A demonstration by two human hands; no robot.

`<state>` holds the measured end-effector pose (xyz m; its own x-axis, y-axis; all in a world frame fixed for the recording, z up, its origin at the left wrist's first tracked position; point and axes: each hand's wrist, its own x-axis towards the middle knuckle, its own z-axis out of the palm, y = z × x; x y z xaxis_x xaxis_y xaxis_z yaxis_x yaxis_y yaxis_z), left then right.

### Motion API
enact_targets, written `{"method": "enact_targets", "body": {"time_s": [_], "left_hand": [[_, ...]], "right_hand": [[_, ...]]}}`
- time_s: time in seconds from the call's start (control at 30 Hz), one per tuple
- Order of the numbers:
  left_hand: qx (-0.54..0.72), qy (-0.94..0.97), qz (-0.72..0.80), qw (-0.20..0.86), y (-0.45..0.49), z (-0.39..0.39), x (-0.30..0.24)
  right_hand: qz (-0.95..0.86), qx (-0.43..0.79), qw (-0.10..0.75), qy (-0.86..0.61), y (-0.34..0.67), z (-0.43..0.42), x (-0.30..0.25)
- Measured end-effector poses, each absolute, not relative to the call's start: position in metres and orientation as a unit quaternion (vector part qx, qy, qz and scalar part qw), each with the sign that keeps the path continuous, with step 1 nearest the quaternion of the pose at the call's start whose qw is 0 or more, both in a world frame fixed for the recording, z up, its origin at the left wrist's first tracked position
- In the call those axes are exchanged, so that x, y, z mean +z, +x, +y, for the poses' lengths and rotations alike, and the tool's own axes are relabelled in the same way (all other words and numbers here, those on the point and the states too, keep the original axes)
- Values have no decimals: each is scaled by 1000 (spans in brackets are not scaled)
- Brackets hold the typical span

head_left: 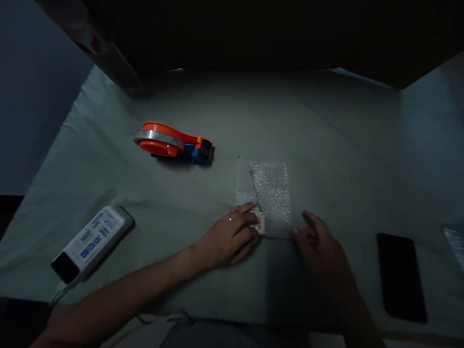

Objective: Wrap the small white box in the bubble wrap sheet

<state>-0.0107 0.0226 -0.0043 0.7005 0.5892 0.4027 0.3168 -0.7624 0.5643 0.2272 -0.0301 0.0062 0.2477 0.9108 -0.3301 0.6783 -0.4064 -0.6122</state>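
A small sheet of clear bubble wrap point(273, 188) lies on the cloth in front of me, with an overlapping edge or fold on its left. My left hand point(235, 234), wearing a ring, rests with fingers spread across the wrap's lower left part. Under those fingertips shows a small cream and pink piece point(261, 223); most of it is hidden and I cannot tell its kind. At the wrap's lower right corner, the thumb of my right hand point(321, 244) touches the edge. Its index finger is stretched out apart from the thumb, and the other fingers are curled.
An orange and blue tape dispenser point(174, 144) lies beyond my left hand. A white power bank point(92, 241) with a cable is at left, a black phone point(401, 276) at right. A large dark box point(253, 38) stands at the back, beside a wrapped roll point(116, 65).
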Motion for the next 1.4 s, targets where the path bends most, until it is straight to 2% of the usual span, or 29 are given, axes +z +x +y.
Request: {"method": "enact_targets", "body": {"time_s": [0.1,0.2,0.33,0.57,0.87,1.0,1.2,1.3,1.4], "left_hand": [[293,890,258,236,-10,22,-5],[295,888,264,235,-10,20,-9],[294,887,272,231,-11,20,-12],[280,896,271,212,-7,22,-8],[295,891,280,201,-5,17,-11],[275,896,289,194,-11,16,-4],[264,897,267,233,-24,16,-2],[283,885,291,228,-26,16,-6],[274,907,249,199,-26,19,-9]], "right_hand": [[-436,435,216,-758,215,-25,5],[-342,501,293,-739,204,-19,5],[-266,539,364,-712,192,-12,5],[-222,571,409,-676,169,-4,10],[-424,506,322,-678,153,-12,25],[-494,485,320,-646,159,-12,29],[-546,527,269,-594,170,-2,32],[-601,475,252,-591,167,0,34],[-635,432,254,-588,162,0,33]]}}
